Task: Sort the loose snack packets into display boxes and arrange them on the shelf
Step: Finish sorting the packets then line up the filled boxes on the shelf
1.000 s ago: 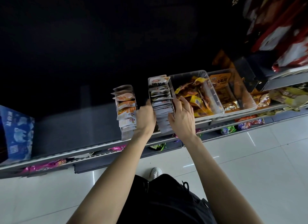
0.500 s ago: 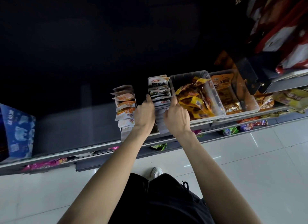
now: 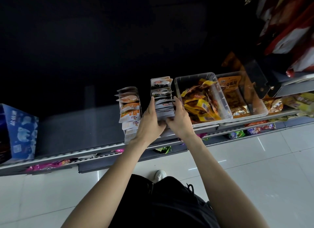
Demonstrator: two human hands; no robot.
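Head view, left hand [image 3: 150, 121] and right hand [image 3: 180, 120] clasping a row of grey snack packets [image 3: 164, 100] from both sides, fingers curled around it, on the shelf [image 3: 85, 131], between orange packets [image 3: 130, 111] and a clear bin [image 3: 224, 109]

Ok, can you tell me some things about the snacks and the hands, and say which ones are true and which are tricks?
1. Both hands are on the same row of packets. True: the left hand and the right hand hold the grey packet row from either side.
2. The clear bin beside the right hand is empty. False: the clear bin holds yellow and orange packets.
3. A blue box stands at the far left of the shelf. True: the blue box is there.
4. The orange packet row is right of the hands. False: the orange packet row is on their left.
5. The floor is carpet. False: the floor is shiny white tile.
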